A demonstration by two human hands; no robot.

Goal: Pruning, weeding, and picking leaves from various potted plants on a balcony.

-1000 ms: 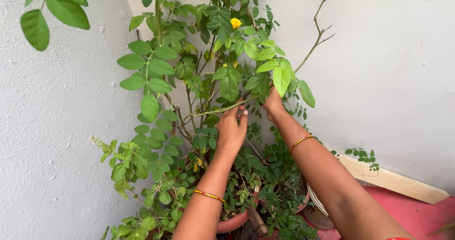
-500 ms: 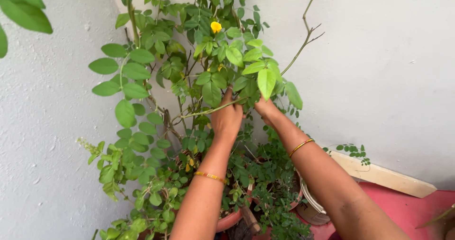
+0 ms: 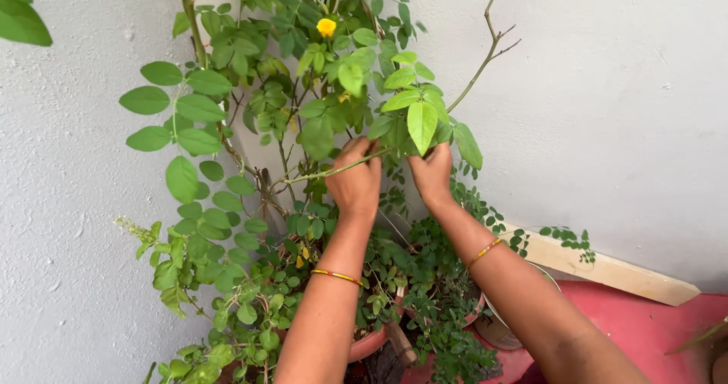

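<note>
Now green stem (image 3: 326, 172) slanting up-right between hands (image 3: 394, 175).

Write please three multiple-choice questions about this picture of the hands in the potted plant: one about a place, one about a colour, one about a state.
1. Where is the left hand?
A. on the pot rim
B. on a thin green stem
C. flat on the wall

2. What colour is the flower near the top of the plant?
A. yellow
B. red
C. white

3. How is the right hand?
A. hanging free beside the pot
B. raised into the light green leaves
C. resting on the floor

Answers:
1 B, the fingers close around the thin green stem.
2 A, the bloom is plainly yellow.
3 B, it reaches up among the light green leaves, beside the left hand.
</note>
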